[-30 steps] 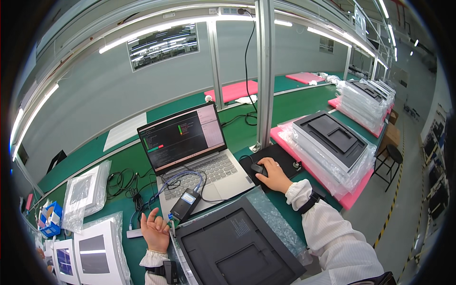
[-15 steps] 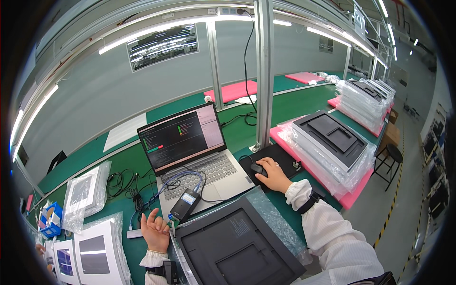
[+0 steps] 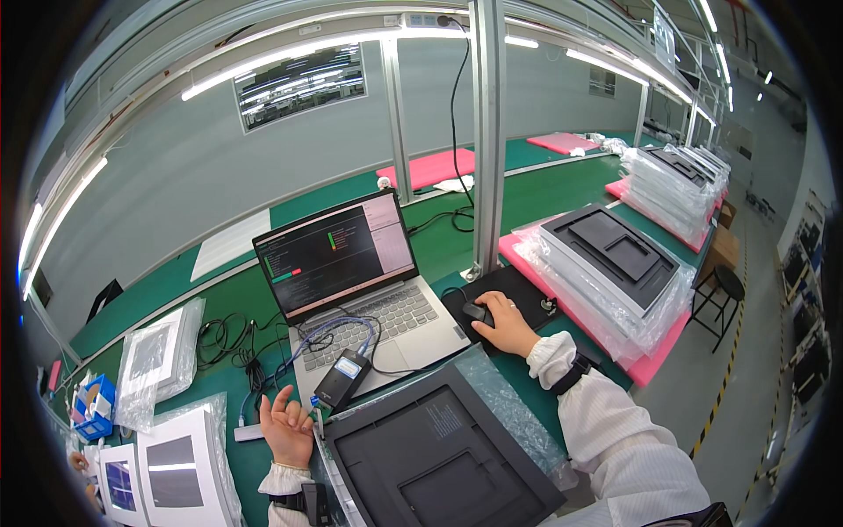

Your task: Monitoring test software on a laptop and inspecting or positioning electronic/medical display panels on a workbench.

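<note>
My right hand (image 3: 509, 325) rests on a black computer mouse (image 3: 475, 314), its fingers wrapped over it on a dark mouse pad (image 3: 520, 293). To the left, my left hand (image 3: 288, 429) is palm up with loosely bent, separate fingers and nothing in it. It lies beside the upper left corner of a dark, framed panel (image 3: 430, 457) on bubble wrap. Close to those fingers, a black adapter box (image 3: 341, 379) with a plugged-in cable sits on the front edge of an open laptop (image 3: 386, 327). Dark windows with coloured blocks fill the laptop's screen (image 3: 338, 255).
Wrapped panels (image 3: 615, 263) are piled on pink foam at the right. White-framed panels (image 3: 176, 470) and a blue bin (image 3: 93, 406) stand at the left, near black cables (image 3: 250, 356). A metal post (image 3: 488, 140) rises behind the laptop. Another person's hand (image 3: 80, 461) shows at the far left.
The other person's hand at the far left edge has shifted slightly. My own hands, the mouse and the laptop look the same.
</note>
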A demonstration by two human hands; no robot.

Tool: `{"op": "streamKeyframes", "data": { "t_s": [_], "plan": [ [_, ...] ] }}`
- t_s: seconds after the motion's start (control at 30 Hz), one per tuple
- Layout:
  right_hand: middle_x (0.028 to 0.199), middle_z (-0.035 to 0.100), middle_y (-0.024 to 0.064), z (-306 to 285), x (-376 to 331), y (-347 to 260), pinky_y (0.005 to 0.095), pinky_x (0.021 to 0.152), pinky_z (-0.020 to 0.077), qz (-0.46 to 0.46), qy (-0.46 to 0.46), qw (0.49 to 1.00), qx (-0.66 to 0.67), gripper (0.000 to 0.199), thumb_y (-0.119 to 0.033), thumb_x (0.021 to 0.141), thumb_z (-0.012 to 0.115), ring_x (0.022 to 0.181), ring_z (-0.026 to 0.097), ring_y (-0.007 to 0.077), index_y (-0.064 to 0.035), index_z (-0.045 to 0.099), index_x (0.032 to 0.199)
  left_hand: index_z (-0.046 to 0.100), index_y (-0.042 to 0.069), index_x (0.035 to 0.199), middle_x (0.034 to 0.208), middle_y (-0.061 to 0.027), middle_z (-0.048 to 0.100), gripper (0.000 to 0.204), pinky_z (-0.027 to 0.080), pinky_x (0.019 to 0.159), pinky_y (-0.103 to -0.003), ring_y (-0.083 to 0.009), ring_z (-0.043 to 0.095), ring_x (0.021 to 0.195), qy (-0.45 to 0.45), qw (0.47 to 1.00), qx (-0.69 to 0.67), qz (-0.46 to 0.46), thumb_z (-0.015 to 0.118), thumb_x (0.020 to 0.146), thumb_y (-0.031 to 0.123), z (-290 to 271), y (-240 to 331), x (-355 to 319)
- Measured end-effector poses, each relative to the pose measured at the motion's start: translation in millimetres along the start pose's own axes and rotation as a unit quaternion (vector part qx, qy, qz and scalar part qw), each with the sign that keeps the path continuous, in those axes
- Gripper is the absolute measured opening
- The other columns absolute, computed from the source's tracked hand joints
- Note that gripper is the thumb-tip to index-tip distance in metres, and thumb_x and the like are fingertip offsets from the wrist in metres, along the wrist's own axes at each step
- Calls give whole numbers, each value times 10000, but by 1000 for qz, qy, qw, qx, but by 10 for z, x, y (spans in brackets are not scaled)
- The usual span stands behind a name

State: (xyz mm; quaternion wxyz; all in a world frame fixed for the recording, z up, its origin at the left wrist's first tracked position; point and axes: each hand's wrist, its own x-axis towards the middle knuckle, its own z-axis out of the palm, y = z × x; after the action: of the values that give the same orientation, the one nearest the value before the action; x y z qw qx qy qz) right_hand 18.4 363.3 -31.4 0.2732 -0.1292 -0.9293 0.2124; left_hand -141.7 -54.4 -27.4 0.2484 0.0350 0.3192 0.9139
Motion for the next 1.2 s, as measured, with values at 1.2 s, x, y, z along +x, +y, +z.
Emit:
{"op": "streamKeyframes", "data": {
  "t_s": [1.2],
  "plan": [
    [1245,474,140,0,-15,-12,455,959,416,4,-3,1000,1,473,-255,826,674,1102,505,373,-57,511,1223,612,46,1068,537,23,301,490,271,443,-245,-88,285,459,-4,1000,-3,0,414,981,486,-28,-1,-3]
  ]
}}
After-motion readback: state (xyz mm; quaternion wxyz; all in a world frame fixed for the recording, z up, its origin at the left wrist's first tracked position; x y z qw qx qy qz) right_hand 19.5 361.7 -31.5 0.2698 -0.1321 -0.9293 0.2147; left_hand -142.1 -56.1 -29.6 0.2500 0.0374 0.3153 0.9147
